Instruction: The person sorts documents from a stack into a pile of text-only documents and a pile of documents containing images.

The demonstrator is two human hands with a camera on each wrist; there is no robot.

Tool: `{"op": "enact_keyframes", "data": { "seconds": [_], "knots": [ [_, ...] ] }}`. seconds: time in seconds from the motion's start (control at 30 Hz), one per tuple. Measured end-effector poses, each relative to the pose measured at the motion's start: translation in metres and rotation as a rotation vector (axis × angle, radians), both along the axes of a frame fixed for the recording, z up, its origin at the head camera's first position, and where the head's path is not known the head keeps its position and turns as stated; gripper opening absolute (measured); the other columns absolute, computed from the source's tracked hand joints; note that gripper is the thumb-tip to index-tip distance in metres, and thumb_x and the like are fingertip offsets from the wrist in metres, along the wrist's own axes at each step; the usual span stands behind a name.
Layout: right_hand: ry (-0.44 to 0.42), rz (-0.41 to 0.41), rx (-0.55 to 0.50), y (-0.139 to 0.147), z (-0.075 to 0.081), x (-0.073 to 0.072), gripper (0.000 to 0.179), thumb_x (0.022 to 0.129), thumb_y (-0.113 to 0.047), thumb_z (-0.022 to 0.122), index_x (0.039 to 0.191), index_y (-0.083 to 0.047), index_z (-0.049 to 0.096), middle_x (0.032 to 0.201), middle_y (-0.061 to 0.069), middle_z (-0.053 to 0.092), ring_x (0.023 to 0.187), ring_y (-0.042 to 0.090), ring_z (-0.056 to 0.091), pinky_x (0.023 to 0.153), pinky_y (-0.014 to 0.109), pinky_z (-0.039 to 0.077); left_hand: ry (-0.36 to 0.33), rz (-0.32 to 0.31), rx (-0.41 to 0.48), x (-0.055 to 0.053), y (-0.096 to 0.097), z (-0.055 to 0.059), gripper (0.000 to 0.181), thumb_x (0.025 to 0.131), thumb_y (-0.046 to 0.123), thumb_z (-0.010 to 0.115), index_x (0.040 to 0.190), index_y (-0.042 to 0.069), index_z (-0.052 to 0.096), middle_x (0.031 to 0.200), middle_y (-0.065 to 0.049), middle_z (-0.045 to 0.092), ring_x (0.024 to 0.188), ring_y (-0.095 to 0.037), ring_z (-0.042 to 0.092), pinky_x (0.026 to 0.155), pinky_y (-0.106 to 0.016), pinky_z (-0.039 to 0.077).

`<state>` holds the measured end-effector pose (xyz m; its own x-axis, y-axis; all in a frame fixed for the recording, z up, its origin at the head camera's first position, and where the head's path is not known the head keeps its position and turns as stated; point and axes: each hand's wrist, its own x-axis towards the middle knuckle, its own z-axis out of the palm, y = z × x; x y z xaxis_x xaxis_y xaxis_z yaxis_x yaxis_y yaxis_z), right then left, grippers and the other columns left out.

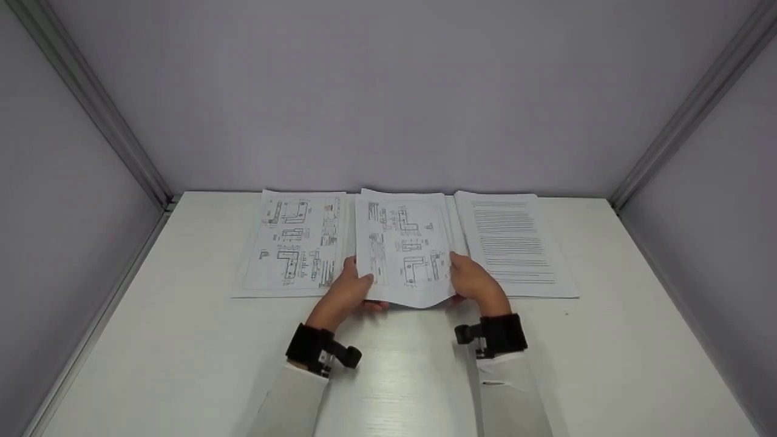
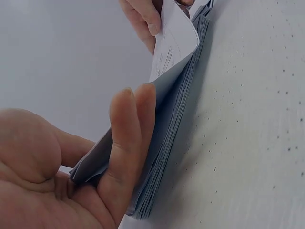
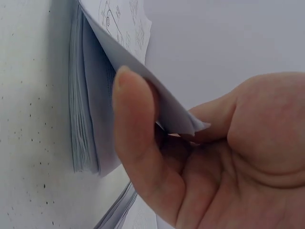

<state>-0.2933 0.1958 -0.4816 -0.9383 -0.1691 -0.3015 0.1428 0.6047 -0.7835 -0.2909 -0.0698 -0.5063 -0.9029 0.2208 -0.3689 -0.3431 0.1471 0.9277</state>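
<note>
A few sheets of paper (image 1: 394,243) printed with technical drawings are raised at their near edge above the middle paper stack (image 2: 174,129). My left hand (image 1: 349,288) pinches their near left corner, thumb on top and fingers underneath. At the near right corner, my right hand (image 1: 476,282) grips the same sheets in a like way. Between the hands the near edge sags in a curve. In the right wrist view, the thick stack (image 3: 81,105) lies below the lifted sheets (image 3: 138,71), with a gap between them.
To the left lies another stack with drawings (image 1: 291,243) on top. On the right, a stack of text pages (image 1: 513,243) shows printed lines. All rest at the back of the white table (image 1: 152,340), before a grey wall (image 1: 388,91). Side panels with metal posts flank the table.
</note>
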Motion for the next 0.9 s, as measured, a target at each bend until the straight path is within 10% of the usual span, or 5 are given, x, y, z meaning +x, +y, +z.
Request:
{"op": "enact_keyframes", "data": {
  "seconds": [0.13,0.9],
  "knots": [
    [0.018,0.018,-0.012,0.0008,-0.0018,-0.0012,0.03,0.108,-0.013,0.045,0.127,0.001,0.064,0.102,0.018,0.07,0.077,0.026,0.069,0.064,0.038,0.061,0.027,0.008,0.001,0.0006,0.0005,0.0008,0.073,0.108,0.01,0.04,0.167,0.021,-0.003,0.11,-0.02,0.069,0.073,-0.031,0.075,0.066,-0.039,0.062],
    [0.017,-0.035,0.05,0.0021,0.0008,0.0008,0.013,0.107,-0.01,0.045,0.113,0.001,0.045,0.089,0.017,0.061,0.068,0.024,0.065,0.061,0.032,0.054,0.066,0.005,-0.159,-0.0001,-0.0037,0.005,0.063,0.112,0.014,0.037,0.167,0.016,0.007,0.116,-0.014,0.067,0.078,-0.027,0.075,0.079,-0.038,0.057]
  ]
}}
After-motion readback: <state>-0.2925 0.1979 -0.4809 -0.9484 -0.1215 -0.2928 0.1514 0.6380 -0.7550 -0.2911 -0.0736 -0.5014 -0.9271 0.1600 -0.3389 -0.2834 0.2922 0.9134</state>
